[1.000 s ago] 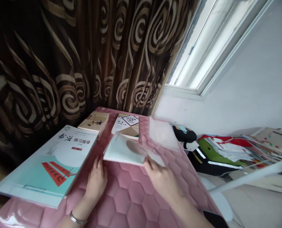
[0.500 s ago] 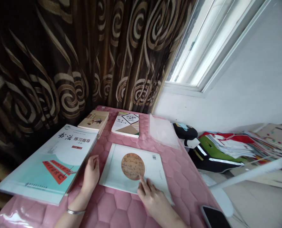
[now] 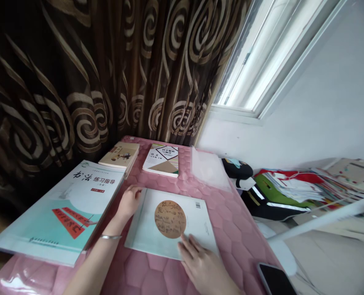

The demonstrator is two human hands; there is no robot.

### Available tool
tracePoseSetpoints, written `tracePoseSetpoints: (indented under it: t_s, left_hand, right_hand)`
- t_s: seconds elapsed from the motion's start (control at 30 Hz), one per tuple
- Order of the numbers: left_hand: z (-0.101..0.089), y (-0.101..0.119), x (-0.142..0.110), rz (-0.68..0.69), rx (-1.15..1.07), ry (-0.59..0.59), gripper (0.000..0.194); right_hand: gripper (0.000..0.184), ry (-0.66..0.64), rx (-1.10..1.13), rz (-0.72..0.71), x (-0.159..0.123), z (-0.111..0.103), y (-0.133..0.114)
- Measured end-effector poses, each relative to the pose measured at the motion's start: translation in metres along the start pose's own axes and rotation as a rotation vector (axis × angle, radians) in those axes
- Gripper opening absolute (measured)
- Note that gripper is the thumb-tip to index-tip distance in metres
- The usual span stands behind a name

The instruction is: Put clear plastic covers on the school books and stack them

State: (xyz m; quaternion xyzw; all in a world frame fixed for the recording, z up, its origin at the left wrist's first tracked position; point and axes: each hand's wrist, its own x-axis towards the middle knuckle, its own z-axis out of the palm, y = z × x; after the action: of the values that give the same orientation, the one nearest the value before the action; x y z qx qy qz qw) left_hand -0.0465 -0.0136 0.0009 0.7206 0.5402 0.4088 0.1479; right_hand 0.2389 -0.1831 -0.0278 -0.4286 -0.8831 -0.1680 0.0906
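Observation:
A pale blue-green book [image 3: 197,223] with a round brown calligraphy picture and a barcode lies closed on the pink table mat. My left hand [image 3: 130,201], a silver bangle on its wrist, is at the book's far left corner. Its fingers are curled and closed at that corner, and the fingertips are partly hidden. My right hand [image 3: 198,258] rests on the near right part of the book, fingers stretched out and a fingertip by the round picture. To the left lies a larger calligraphy workbook [image 3: 62,209] with red banners on its cover.
Tan booklets [image 3: 118,155] and a white workbook [image 3: 161,159] lie at the back of the pink mat [image 3: 157,274]. A clear plastic sheet [image 3: 209,170] is at the far right. A phone [image 3: 275,278] sits at the near right edge, beside a white lamp stand [image 3: 283,256].
My left hand has moved forward and right, from beside the book to its far left corner. The book has turned slightly, and my right hand stays on it.

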Motion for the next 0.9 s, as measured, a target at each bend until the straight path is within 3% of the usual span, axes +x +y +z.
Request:
tracePoseSetpoints:
  t_s: [0.13, 0.33, 0.53, 0.6, 0.77, 0.9]
  left_hand:
    - [0.011, -0.007, 0.010, 0.061, 0.000, -0.045, 0.029]
    - [0.018, -0.022, 0.004, 0.059, -0.001, -0.059, 0.029]
    - [0.021, -0.024, 0.007, -0.039, -0.138, -0.011, 0.024]
    - [0.022, -0.026, 0.008, -0.090, -0.203, 0.031, 0.023]
    - [0.024, -0.034, 0.012, -0.191, -0.242, 0.113, 0.019]
    - [0.024, -0.030, 0.012, -0.215, -0.242, 0.106, 0.010]
  right_hand:
    - [0.035, -0.058, 0.097, 0.013, 0.005, -0.017, 0.007]
    - [0.028, -0.145, 0.209, 0.070, 0.015, -0.034, 0.006]
    - [0.029, -0.182, 0.304, 0.129, 0.029, -0.050, 0.017]
    - [0.029, -0.186, 0.288, 0.175, 0.041, -0.064, 0.033]
    - [0.031, -0.021, 0.096, 0.300, 0.098, -0.106, 0.100]
    - [0.034, 0.008, -0.042, 0.357, 0.161, -0.111, 0.150]
